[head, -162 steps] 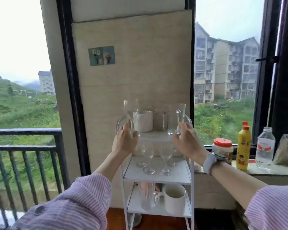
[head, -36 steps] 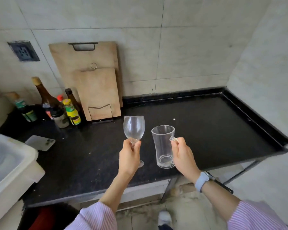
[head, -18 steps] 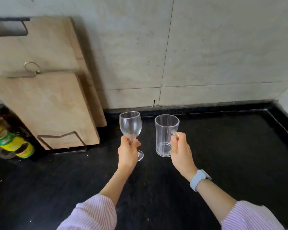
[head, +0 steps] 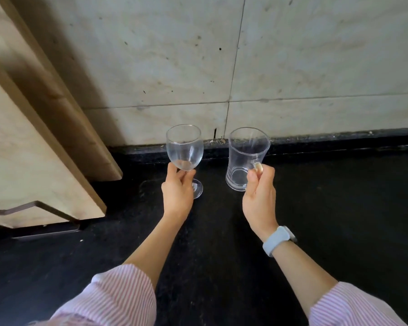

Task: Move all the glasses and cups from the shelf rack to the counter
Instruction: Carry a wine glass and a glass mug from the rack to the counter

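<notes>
Two striped sleeves [head: 118, 300] reach over the black bench [head: 339, 220]. Left hand [head: 178, 191] pinches the wineglass [head: 185, 147] stem; right hand [head: 259, 196] grips the mug [head: 246, 158] handle. Both stand near the back wall [head: 292, 67], boards [head: 33, 142] leaning left, bare bench right.

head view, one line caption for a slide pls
Left hand holds a wine glass, right hand a glass mug.

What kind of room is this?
Likely a home kitchen: black stone counter against a tiled wall, wooden cutting boards leaning at left, wine glass and glass mug in hand.
</notes>
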Available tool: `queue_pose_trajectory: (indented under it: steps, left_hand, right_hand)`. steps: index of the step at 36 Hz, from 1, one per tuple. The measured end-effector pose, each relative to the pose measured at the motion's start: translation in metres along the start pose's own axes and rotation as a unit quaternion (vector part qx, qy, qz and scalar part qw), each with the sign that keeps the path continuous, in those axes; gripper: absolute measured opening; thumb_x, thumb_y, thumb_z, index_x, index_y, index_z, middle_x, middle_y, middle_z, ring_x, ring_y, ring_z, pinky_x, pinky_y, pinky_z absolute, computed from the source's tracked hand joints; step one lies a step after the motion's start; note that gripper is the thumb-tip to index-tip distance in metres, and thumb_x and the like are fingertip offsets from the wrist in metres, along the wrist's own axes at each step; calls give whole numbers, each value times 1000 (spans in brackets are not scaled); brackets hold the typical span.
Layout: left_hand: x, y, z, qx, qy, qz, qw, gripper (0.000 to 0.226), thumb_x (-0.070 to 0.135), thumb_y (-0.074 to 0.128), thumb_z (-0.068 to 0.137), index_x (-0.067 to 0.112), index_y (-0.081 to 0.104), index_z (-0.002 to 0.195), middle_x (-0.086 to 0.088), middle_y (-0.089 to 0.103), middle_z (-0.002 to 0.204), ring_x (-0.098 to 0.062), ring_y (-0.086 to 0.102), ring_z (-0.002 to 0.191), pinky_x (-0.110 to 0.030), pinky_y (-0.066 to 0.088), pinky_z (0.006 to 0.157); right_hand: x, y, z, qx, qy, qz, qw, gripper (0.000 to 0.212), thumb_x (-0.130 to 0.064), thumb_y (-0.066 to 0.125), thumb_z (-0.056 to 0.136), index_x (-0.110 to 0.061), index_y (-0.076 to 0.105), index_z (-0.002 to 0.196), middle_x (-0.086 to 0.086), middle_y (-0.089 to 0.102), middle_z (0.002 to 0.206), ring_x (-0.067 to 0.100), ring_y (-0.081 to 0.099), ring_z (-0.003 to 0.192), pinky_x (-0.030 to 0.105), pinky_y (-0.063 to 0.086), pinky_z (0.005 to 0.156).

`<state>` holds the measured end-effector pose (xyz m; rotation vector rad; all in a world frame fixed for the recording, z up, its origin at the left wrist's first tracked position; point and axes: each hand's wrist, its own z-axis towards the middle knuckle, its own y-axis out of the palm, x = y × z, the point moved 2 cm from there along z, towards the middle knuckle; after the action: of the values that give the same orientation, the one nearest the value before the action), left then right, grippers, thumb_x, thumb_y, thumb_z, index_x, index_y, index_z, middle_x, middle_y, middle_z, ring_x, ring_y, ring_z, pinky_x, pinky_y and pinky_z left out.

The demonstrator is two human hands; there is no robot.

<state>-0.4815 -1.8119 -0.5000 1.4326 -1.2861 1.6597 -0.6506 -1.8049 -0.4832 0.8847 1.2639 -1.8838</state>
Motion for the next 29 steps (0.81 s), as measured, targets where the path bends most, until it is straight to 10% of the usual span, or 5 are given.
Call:
queue_pose_trajectory:
  steps: [15, 21, 29]
  left_hand:
    - [-6, 12, 15, 11, 4, 4, 1000, 21, 16, 57, 90, 30, 47, 102, 17, 61, 71, 14, 59, 65, 1, 42, 56]
    - [-8, 8, 6, 28, 5, 71, 997, 15, 24, 56, 91, 16, 57, 104, 6, 67, 88, -12, 63, 86, -23, 43, 73]
    - [-26, -11, -27, -27, 99, 310, 945, 46, 26, 55, 90, 10, 44, 132, -9, 48, 140, -25, 30, 138, -48, 24, 113]
  right_hand:
    - [1, 11, 4, -34, 29, -22, 999, 15, -26, 36, 96, -13, 36, 90, 5, 46, 80, 11, 41, 63, 25, 34, 57]
    - [5, 14, 1, -30, 65, -32, 997, 16, -28, 37, 96, -13, 39, 91, 7, 46, 87, 6, 40, 65, 11, 37, 57]
    - [11, 7, -36, -90, 89, -123, 984, 47, -16, 45, 94, -3, 31, 137, 14, 38, 141, 23, 36, 132, 25, 32, 102]
